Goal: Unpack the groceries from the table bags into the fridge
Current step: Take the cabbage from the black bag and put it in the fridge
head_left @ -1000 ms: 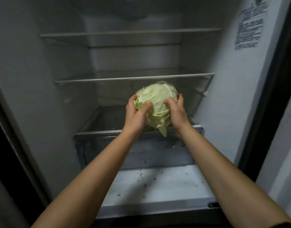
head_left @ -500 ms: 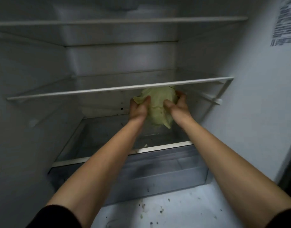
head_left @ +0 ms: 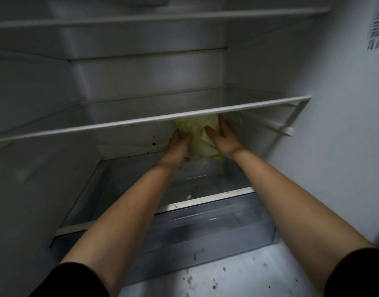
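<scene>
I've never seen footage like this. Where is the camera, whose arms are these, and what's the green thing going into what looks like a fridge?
There is no machine here. A person wears one camera on the head, so you look forward and down along their own two arms. This is the only view. They reach into an open fridge. The left hand and the right hand hold a pale green cabbage from either side. It sits under the middle shelf and over the glass shelf that covers the drawer. I cannot tell whether it rests on the glass yet. Small leaf scraps lie on that glass and on the white ledge in front.
</scene>
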### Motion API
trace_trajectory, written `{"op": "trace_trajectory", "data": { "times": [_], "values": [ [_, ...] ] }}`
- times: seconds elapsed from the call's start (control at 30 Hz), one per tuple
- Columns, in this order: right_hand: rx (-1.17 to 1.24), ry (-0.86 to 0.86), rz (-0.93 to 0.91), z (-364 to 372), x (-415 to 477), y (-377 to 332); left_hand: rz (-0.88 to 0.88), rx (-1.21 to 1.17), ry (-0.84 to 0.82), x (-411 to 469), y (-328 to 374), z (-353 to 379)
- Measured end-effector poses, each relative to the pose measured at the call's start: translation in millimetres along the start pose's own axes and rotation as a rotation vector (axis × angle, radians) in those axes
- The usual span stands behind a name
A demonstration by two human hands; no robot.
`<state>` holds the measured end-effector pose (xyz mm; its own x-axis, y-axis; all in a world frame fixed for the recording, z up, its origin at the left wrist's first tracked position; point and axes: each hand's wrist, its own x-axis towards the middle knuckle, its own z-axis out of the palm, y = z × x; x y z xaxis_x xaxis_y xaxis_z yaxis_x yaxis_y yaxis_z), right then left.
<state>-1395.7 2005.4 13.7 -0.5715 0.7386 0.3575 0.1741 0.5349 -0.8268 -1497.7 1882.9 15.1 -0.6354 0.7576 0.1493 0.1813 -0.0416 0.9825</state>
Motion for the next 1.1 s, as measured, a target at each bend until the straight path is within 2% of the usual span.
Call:
{"op": "trace_trajectory", "data": {
  "times": [0.13,0.3,0.43,0.57,0.67,0.77,0.9,1.1],
  "values": [
    [-0.145,-0.024,0.015,-4,-9,-7,0.005,0.122,-0.013,-10,7,-1],
    [-0.210,-0.134,0.074,-18,-44,0,0.036,0.472,0.044,-41,-1,-8],
    [-0.303,-0.163,0.021,-35,-78,1,0.007,0.627,0.055,-78,-2,-13],
    [-0.403,-0.118,-0.063,-42,-115,4,0.046,0.764,0.197,-120,-2,-18],
    [-0.524,-0.018,-0.193,-33,-145,6,0.144,1.002,0.378,-166,-18,-23],
    [-0.487,0.006,-0.299,-16,-170,1,0.128,1.188,0.460,-212,-36,-35],
    [-0.423,-0.010,-0.396,8,-206,-7,0.055,1.255,0.529,-271,-42,-51],
    [-0.362,0.026,-0.471,18,-279,-42,0.166,1.376,0.585,-377,-21,-64]
  ]
}}
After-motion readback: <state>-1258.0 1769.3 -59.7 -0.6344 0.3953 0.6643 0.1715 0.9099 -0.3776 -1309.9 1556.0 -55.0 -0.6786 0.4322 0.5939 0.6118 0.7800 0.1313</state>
